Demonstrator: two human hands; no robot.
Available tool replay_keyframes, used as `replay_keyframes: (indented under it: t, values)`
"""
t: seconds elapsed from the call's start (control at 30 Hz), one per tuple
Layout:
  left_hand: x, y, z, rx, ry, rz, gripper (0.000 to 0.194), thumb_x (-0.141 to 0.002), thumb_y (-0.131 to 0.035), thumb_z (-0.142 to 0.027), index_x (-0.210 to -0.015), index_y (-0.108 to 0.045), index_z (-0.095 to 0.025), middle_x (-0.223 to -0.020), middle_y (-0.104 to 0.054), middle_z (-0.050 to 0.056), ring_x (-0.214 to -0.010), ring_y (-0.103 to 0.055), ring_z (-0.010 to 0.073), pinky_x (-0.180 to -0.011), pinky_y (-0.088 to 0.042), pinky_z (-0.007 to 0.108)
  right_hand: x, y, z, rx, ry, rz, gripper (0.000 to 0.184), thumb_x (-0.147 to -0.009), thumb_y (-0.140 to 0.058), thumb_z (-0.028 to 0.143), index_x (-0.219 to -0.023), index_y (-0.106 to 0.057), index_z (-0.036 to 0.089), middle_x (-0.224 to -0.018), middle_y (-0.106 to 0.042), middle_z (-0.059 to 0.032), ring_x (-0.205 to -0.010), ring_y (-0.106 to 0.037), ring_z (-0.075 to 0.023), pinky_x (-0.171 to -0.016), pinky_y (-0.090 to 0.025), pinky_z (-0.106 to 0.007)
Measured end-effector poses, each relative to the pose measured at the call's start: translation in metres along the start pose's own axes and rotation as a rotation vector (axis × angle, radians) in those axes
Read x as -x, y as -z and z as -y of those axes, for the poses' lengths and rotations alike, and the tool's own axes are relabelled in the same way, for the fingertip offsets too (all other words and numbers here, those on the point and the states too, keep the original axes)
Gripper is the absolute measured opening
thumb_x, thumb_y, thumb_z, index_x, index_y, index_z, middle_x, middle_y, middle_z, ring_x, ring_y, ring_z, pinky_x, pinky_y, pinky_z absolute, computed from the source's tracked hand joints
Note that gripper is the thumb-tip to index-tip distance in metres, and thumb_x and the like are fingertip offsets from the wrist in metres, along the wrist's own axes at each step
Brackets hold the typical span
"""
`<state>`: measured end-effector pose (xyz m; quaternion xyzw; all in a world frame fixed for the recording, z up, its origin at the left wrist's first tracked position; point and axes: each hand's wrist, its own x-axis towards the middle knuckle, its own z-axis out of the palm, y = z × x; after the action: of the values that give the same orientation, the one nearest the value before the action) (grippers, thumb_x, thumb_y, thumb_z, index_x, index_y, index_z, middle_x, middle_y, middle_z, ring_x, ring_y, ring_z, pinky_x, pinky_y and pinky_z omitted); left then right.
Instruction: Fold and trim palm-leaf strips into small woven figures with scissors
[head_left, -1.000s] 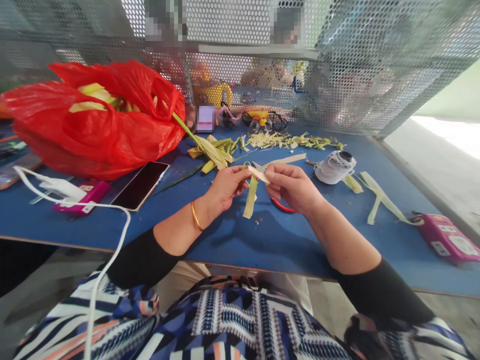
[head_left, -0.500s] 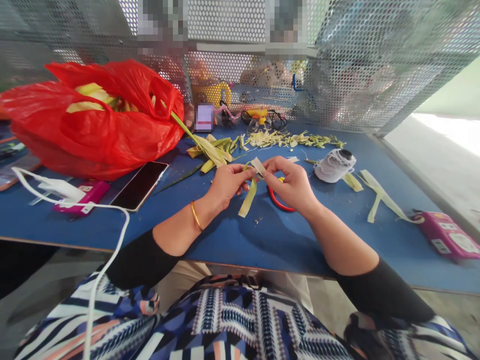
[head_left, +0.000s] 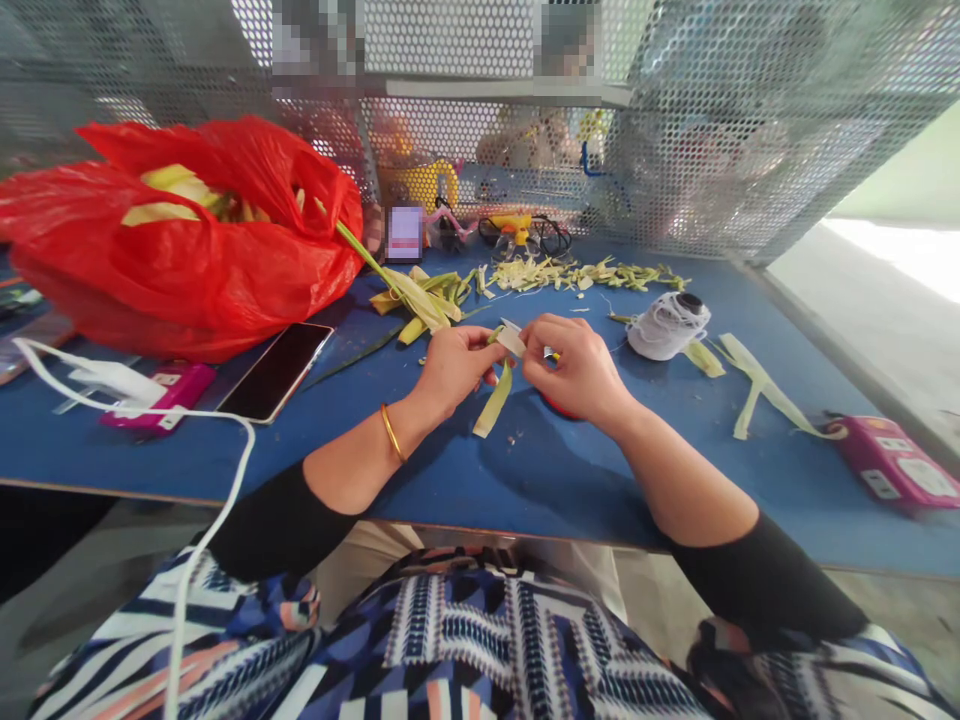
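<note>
My left hand point(head_left: 459, 368), with a gold bangle on its wrist, pinches a pale green corn husk strip point(head_left: 493, 405). One end of the strip hangs down below the fingers, and a folded, whiter part points toward the other hand. My right hand point(head_left: 571, 362) is closed at that upper end, its fingertips pressed together on the husk; their exact grip is partly hidden. Under the right hand, a red curved handle point(head_left: 559, 406) shows in part, with a bit of yellow above it. Just beyond the hands lie loose corn husks point(head_left: 424, 300).
A red plastic bag point(head_left: 225, 270) of husks stands left, near a phone point(head_left: 277, 372), a magenta box point(head_left: 169, 400) and a white cable point(head_left: 217, 540). Husk scraps point(head_left: 585, 274) line the back. A thread spool point(head_left: 667, 328), husk pieces point(head_left: 757, 380) and another magenta box point(head_left: 896, 462) sit right.
My right hand has curled its fingers in more and shifted slightly left, covering more of the red handle. My left hand keeps its pinch in nearly the same place. The view has shifted slightly.
</note>
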<state>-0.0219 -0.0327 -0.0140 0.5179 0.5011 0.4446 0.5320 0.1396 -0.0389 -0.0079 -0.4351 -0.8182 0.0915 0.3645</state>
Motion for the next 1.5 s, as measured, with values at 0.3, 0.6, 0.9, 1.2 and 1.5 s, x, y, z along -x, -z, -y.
replay_keyframes:
  t: [0.3,0.6,0.9,1.2,1.5]
  values:
    - [0.001,-0.001,0.001,-0.027,-0.004,-0.026,0.008,-0.077,-0.070,-0.014,-0.069,-0.069,-0.014,-0.046,-0.056,-0.006,-0.036,-0.046,0.0051,-0.038,-0.029,0.017,0.003,-0.004,0.001,0.142,-0.020,-0.070,0.018,-0.075,-0.054,0.014,-0.065,-0.042,0.023,-0.068,-0.065,0.0002,-0.064,-0.057,-0.0148,-0.080,-0.042,-0.033]
    - [0.000,-0.001,0.001,0.069,0.053,-0.003,0.019,-0.077,-0.062,-0.006,-0.060,-0.064,-0.015,-0.044,-0.054,-0.006,-0.036,-0.045,0.0049,-0.036,-0.030,0.017,0.005,-0.007,-0.003,0.176,0.162,-0.072,0.020,-0.098,-0.051,0.025,-0.090,-0.069,0.023,-0.079,-0.071,-0.0019,-0.076,-0.063,-0.0169,-0.091,-0.042,-0.035]
    - [0.001,-0.003,-0.001,0.124,0.127,0.017,0.013,-0.075,-0.070,-0.010,-0.063,-0.067,-0.014,-0.041,-0.053,-0.006,-0.034,-0.043,0.0057,-0.035,-0.029,0.018,0.008,-0.011,-0.002,0.217,0.189,-0.111,0.024,-0.098,-0.049,0.020,-0.098,-0.073,0.022,-0.075,-0.069,-0.0022,-0.075,-0.063,-0.0172,-0.088,-0.045,-0.033]
    - [0.000,-0.002,0.000,0.139,0.101,0.033,0.021,-0.076,-0.062,-0.005,-0.057,-0.064,-0.014,-0.044,-0.054,-0.004,-0.035,-0.045,0.0056,-0.033,-0.028,0.018,0.004,-0.011,-0.002,-0.074,0.013,-0.096,0.014,-0.091,-0.058,0.018,-0.081,-0.069,0.020,-0.068,-0.066,0.0005,-0.064,-0.059,-0.0140,-0.070,-0.045,-0.027]
    - [0.002,-0.004,0.003,0.190,0.145,0.044,0.019,-0.070,-0.058,-0.003,-0.055,-0.060,-0.015,-0.043,-0.051,-0.005,-0.036,-0.042,0.0044,-0.036,-0.027,0.017,0.011,-0.015,0.002,0.372,0.281,-0.096,0.025,-0.095,-0.049,0.016,-0.088,-0.072,0.021,-0.083,-0.069,-0.0059,-0.078,-0.060,-0.0191,-0.088,-0.044,-0.036]
